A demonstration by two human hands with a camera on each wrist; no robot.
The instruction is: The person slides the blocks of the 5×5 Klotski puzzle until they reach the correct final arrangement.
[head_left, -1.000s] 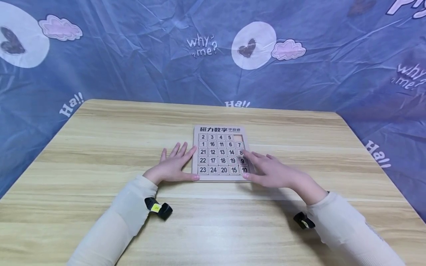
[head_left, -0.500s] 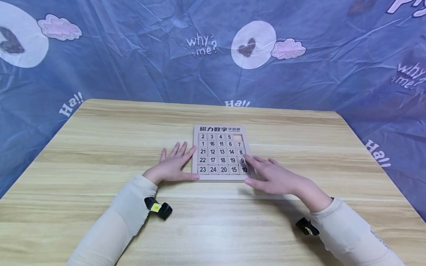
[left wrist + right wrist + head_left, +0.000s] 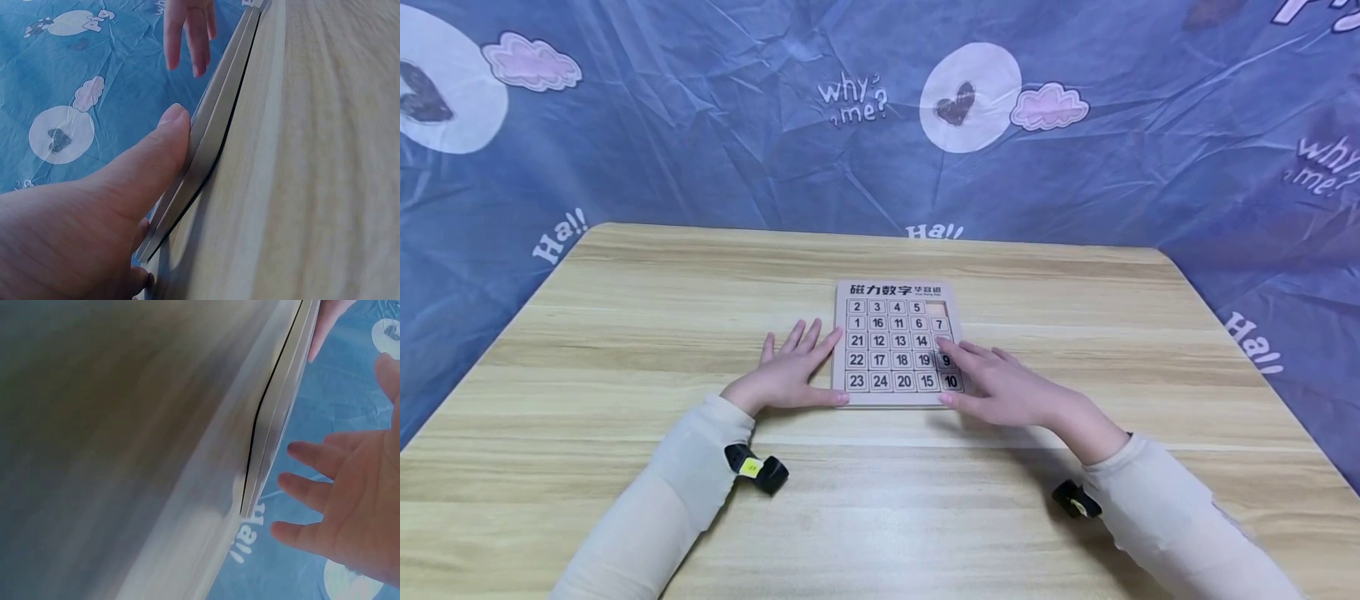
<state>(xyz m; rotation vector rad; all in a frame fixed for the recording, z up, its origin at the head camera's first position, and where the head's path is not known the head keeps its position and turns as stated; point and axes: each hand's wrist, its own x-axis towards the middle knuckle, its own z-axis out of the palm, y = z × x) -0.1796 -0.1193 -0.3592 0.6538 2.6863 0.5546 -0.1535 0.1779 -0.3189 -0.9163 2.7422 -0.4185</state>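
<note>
A number sliding puzzle (image 3: 900, 399) lies flat on the table, several rows of numbered tiles in a pale frame. Its vacant cell (image 3: 936, 309) is at the top right, beside tile 5 and above tile 7. My left hand (image 3: 784, 375) rests with fingers spread along the puzzle's left side, thumb on its front-left corner. In the left wrist view, that thumb (image 3: 162, 144) lies against the frame's edge. Over the right-hand column reaches my right hand (image 3: 1011, 387), its index fingertip covering tile 8 and its thumb over the front-right frame. The right wrist view shows those fingers (image 3: 306, 490) extended and apart.
The puzzle stands on a light wood-grain table (image 3: 880, 500). Behind the table's far edge hangs a blue printed cloth (image 3: 715, 125). Black wrist cameras are strapped at the left cuff (image 3: 760, 471) and the right cuff (image 3: 1077, 500).
My right hand drew back slightly toward the lower right, then came forward and left again; its index fingertip now covers tile 8. The left hand and the tile layout look unchanged.
</note>
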